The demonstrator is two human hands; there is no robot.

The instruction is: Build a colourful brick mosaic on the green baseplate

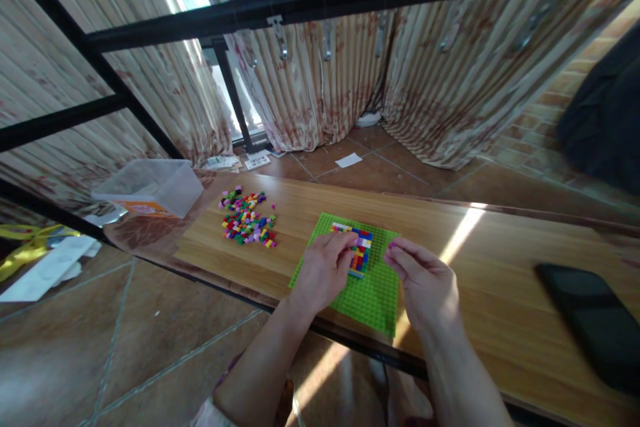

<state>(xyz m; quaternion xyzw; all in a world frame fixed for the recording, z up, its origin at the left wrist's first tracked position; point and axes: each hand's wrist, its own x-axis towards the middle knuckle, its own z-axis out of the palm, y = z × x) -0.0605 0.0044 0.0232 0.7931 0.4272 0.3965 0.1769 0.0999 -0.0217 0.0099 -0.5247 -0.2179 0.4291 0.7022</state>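
A green studded baseplate [373,310] lies on the wooden table, with a low block of multicoloured toy bricks [361,259] built up on it. My left hand [323,270] reaches over the block's left side and covers part of it. Its fingers are curled, with the fingertips at the top of the block beside a lilac brick [362,241]; whatever they grip is hidden. Just right of the block, my right hand [430,283] pinches a small pink brick [391,247] between thumb and fingers, above the plate's right edge.
A loose pile of small coloured bricks [247,217] lies on the table [295,203] to the left. Beyond it stands a clear plastic box [155,187]. A dark phone-like device [593,320] rests at the right. Black metal bars [300,3] cross in front of the curtains.
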